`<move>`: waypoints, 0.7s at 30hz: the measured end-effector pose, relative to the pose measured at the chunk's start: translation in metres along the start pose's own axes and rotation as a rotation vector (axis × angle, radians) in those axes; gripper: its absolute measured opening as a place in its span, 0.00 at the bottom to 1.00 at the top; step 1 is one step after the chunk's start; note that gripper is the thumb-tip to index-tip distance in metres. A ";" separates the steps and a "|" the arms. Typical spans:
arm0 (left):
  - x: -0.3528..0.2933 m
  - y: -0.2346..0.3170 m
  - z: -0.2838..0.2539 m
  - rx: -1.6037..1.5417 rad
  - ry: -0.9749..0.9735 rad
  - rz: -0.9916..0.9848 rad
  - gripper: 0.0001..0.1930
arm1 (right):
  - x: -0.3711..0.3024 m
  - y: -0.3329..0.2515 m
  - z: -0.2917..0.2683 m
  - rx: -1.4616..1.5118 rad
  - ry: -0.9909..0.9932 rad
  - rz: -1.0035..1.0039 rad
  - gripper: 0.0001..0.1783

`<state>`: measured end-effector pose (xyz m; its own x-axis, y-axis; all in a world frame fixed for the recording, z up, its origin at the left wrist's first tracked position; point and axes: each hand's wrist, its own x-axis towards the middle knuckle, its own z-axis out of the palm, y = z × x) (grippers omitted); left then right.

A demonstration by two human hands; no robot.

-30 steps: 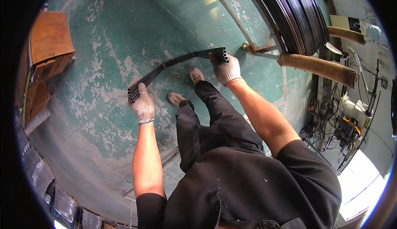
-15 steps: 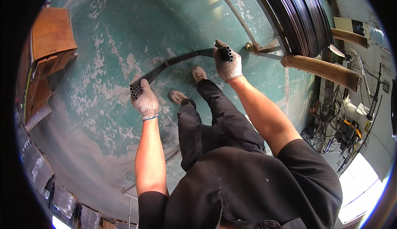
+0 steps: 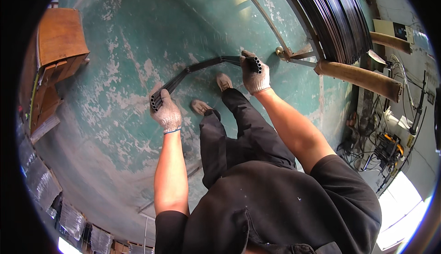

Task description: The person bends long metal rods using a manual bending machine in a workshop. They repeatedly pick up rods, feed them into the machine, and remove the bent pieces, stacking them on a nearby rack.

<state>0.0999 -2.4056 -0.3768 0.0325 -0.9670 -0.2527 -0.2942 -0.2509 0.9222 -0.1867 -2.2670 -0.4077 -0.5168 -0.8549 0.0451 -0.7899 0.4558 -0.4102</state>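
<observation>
tubes [image 3: 205, 65] hung in a curving bundle out in front of me, above the scuffed green floor [image 3: 133, 130]. my gloved left hand [image 3: 166, 113] had its fingers wrapped round one end, thumb laid along the top, and my gloved right hand [image 3: 254, 78] grasped the other end, near a metal frame [image 3: 303, 63], with dark rods [image 3: 333, 20] stacked further right.

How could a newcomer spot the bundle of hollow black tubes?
Against the worn green floor, look between the pale-gloved left hand and right hand. The bundle of hollow black tubes spans them; unlike the larger stack of black lengths at upper right, it is gripped near both ends.
</observation>
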 end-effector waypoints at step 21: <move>-0.007 -0.037 -0.003 0.034 0.069 0.012 0.15 | -0.015 0.000 0.006 0.022 0.007 -0.008 0.16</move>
<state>0.1136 -2.3896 -0.4084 0.0938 -0.9711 -0.2196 -0.3275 -0.2384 0.9143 -0.1768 -2.2562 -0.4141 -0.5132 -0.8565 0.0548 -0.7863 0.4437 -0.4300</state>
